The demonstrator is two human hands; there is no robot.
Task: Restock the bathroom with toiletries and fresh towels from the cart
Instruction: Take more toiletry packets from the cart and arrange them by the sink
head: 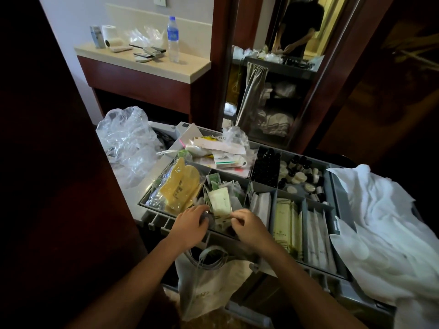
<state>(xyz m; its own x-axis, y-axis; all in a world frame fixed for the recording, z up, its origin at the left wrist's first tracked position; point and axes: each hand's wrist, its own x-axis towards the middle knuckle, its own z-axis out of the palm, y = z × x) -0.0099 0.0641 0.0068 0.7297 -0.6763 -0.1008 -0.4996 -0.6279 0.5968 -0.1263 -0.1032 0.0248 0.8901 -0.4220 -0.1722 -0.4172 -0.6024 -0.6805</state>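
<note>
In the head view, both hands work at the near edge of the tray (333,184), over the sachets (221,201) in the second compartment from the left. The right hand (249,225) has its fingers curled, pinching the lower end of one. The left hand (190,222) curls over a small grey round thing (206,218); I cannot tell whether it grips it. The sachets look light, thin and slick, so they are probably best pinched by a flat edge. Soft towels (380,222) lie heaped at the tray's right edge.
</note>
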